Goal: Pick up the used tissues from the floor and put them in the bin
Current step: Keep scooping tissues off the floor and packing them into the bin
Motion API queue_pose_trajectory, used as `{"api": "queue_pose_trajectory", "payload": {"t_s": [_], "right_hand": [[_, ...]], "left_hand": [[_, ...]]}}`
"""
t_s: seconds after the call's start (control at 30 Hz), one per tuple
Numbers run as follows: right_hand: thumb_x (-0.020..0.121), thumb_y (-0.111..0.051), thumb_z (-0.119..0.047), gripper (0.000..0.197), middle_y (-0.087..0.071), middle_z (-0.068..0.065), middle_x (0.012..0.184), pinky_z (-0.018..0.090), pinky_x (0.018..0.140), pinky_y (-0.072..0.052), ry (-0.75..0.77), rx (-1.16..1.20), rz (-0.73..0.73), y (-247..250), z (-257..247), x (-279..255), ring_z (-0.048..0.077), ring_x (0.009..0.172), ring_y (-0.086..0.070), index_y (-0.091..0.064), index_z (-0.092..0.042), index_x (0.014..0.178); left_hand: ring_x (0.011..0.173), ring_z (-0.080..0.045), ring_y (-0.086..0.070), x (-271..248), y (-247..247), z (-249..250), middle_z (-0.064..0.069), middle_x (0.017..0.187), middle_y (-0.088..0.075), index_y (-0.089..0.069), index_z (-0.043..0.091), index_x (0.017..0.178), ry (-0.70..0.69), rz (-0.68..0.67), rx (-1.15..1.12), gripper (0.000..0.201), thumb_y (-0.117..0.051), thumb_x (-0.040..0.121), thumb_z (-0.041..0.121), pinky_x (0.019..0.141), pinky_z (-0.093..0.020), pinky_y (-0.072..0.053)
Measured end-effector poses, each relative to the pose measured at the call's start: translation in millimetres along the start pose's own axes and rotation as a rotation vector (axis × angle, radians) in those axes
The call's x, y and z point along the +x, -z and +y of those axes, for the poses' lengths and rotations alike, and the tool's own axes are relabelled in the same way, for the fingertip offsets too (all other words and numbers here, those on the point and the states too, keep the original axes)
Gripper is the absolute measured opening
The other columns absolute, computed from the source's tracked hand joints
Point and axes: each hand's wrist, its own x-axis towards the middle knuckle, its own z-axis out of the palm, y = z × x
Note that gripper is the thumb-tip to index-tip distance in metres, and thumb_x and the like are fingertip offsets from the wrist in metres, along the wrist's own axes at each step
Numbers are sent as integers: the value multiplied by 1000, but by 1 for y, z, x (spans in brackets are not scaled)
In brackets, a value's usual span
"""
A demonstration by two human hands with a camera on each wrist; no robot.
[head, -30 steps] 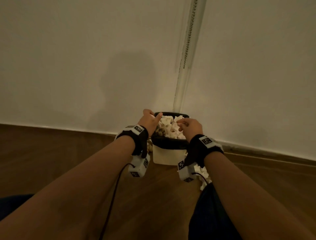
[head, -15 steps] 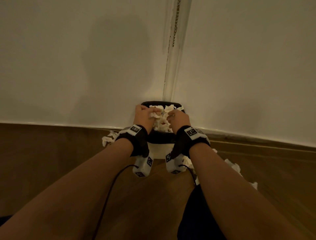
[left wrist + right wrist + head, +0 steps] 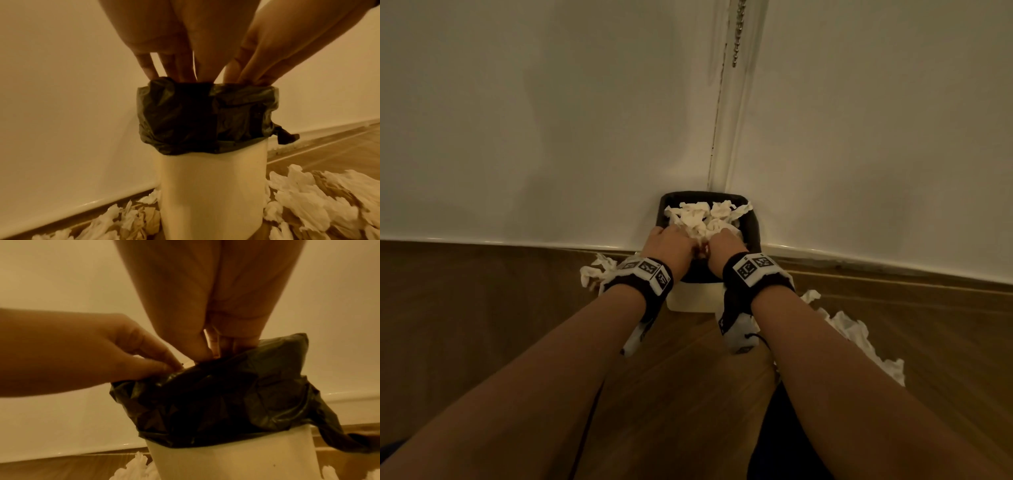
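A white bin with a black liner stands in the wall corner, heaped with crumpled white tissues. Both hands reach into its near side. My left hand and right hand press down on the heap side by side. In the left wrist view the left fingers point straight down behind the liner, with the right hand beside them. The right wrist view shows the right fingers dipping behind the liner. All fingertips are hidden inside the bin.
Loose tissues lie on the wooden floor left of the bin and in a trail to its right. White walls and a skirting board close in behind. A bead chain hangs in the corner above.
Both hands have dropped from above the heap into the bin and now push the tissues down. The head view has moved closer and tilted down, showing more floor tissues.
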Motion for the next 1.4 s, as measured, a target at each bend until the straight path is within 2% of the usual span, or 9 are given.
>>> {"api": "queue_pose_trajectory", "payload": {"t_s": [0.07,0.17,0.43,0.57,0.67,0.83,0.97,1.13,1.4], "right_hand": [[98,-35,-21,39,-44,19,137,39,104,-36,13,-42,-43,-2,-2,1,32,125,-44,-47,-2,131],[100,-31,-23,39,-48,17,135,37,102,-37,25,-78,-121,-2,-8,2,30,123,-47,-48,-5,130],[89,-59,-34,89,-1,6,158,49,110,-31,6,-32,-211,-25,26,4,32,142,-18,5,-26,150],[96,-44,-34,62,-18,8,156,50,112,-26,-7,-77,-138,-21,5,16,32,141,-23,-16,-18,149],[96,-39,-33,52,-30,8,151,50,113,-12,-62,-67,-16,-9,-5,14,30,140,-24,-30,-17,145],[88,-49,-26,27,-60,8,115,44,99,-35,-35,-60,393,18,-34,-1,29,111,-52,-59,-14,110],[91,-45,-16,25,-56,8,116,34,89,-41,204,202,527,18,-71,-16,24,107,-52,-56,-13,114],[95,-43,-14,20,-62,10,106,34,85,-49,365,367,293,-18,-121,-17,24,96,-59,-55,-10,109],[98,-39,-18,42,-38,16,144,36,108,-34,71,232,-195,-105,-122,33,30,131,-39,-40,-6,138]], "left_hand": [[96,-21,-55,-3,2,5,-4,102,-64,-57,20,90,-16,-33,31,27,-33,95,31,91,-35,-32],[86,-22,-58,-3,1,6,-5,96,-66,-50,17,107,15,-122,-33,30,-25,96,30,92,-36,-30],[133,-22,-31,-4,-10,5,1,141,-43,-41,25,136,-27,-278,127,50,-31,91,45,111,-56,-4],[129,-24,-30,-6,-3,5,0,133,-48,-51,24,126,-9,-260,123,44,-27,94,40,107,-60,-5],[121,-22,-37,-11,0,-1,-2,124,-49,-60,23,113,63,-138,-32,41,-26,95,37,107,-55,-10],[104,-14,-50,-27,-2,-42,6,109,-53,-55,30,102,265,315,-387,24,-34,93,30,97,-40,-23],[103,-19,-53,-46,-16,-85,4,106,-54,-53,31,102,455,355,-405,19,-40,91,23,95,-41,-28],[108,-21,-52,-66,-54,-122,3,110,-57,-54,29,106,574,160,-268,21,-45,88,22,95,-42,-29],[106,-22,-54,-82,-114,-145,-1,110,-59,-55,26,105,599,-73,-223,22,-38,91,29,98,-40,-29]]}}
